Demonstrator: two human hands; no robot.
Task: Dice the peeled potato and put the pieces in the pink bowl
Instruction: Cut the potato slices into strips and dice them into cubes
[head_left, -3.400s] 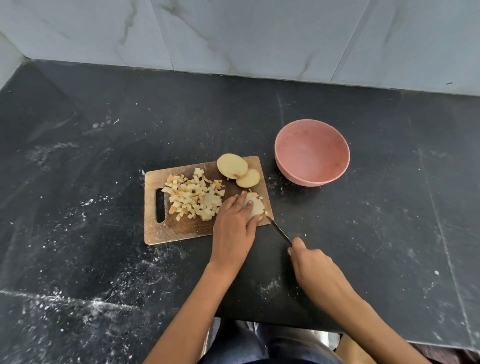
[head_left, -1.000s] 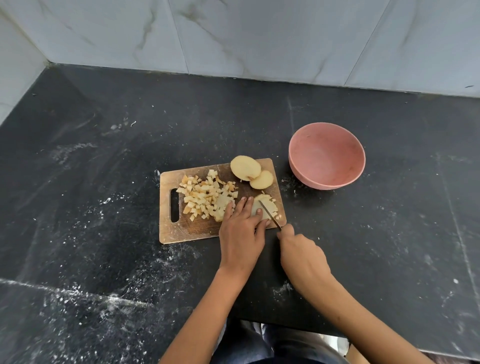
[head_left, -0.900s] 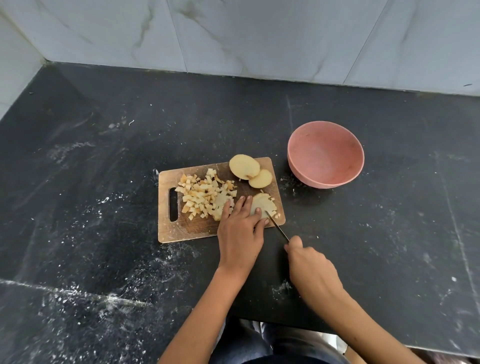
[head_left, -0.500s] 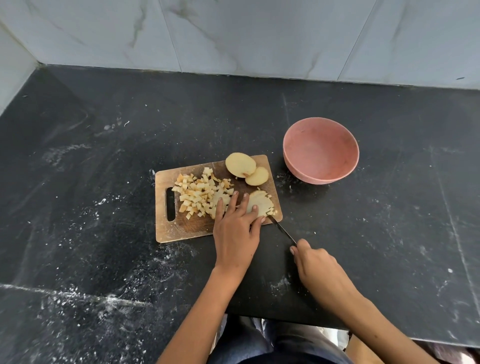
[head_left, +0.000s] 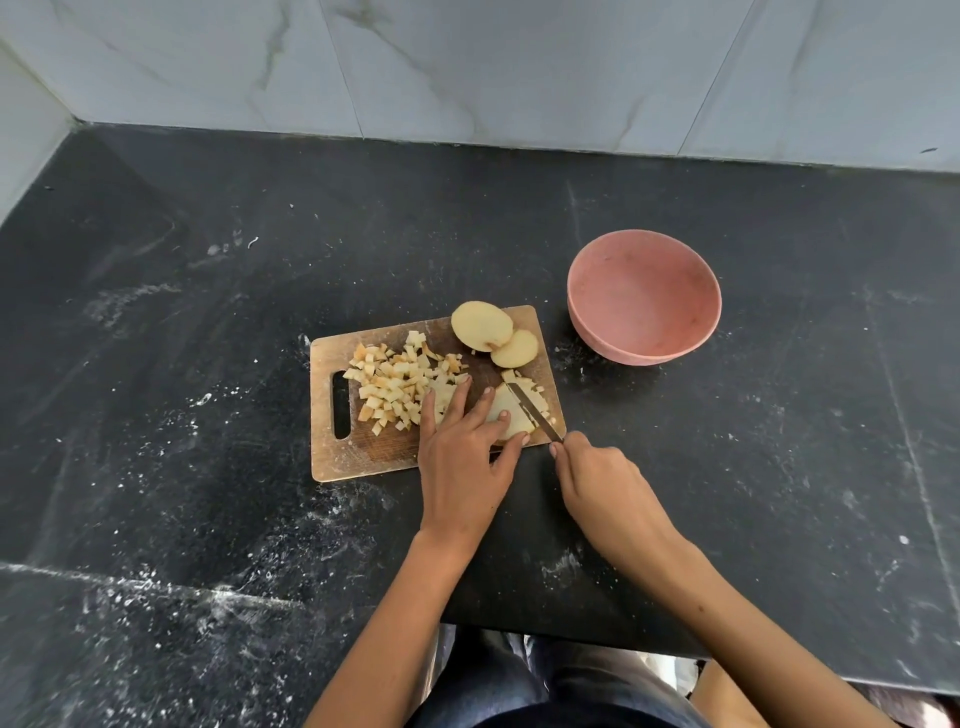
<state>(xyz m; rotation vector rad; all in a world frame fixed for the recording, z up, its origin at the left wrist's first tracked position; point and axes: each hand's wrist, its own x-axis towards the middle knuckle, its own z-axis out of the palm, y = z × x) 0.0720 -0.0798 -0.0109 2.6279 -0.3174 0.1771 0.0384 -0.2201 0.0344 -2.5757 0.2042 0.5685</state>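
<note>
Slicing potato slab (head_left: 511, 415), knife (head_left: 535, 413) angled far-left.

Left hand (head_left: 462, 457) is flat on a potato slice (head_left: 506, 415) at the right end of the wooden cutting board (head_left: 363, 457), right hand (head_left: 597, 480) has the knife (head_left: 535, 413) laid across it. Pile of diced potato (head_left: 402, 387) sits mid-board, two uncut slices (head_left: 493, 335) at the far corner. Pink bowl (head_left: 644, 296) sits just right of the board on the black worktop (head_left: 208, 312), nothing in it.

On the table (head_left: 779, 467), the cutting board (head_left: 332, 462) lies ahead of the left hand (head_left: 462, 462). Diced pieces (head_left: 400, 384) sit left of its fingers, two slices (head_left: 493, 335) beyond them, the bowl (head_left: 644, 296) beyond the right hand (head_left: 597, 483).
</note>
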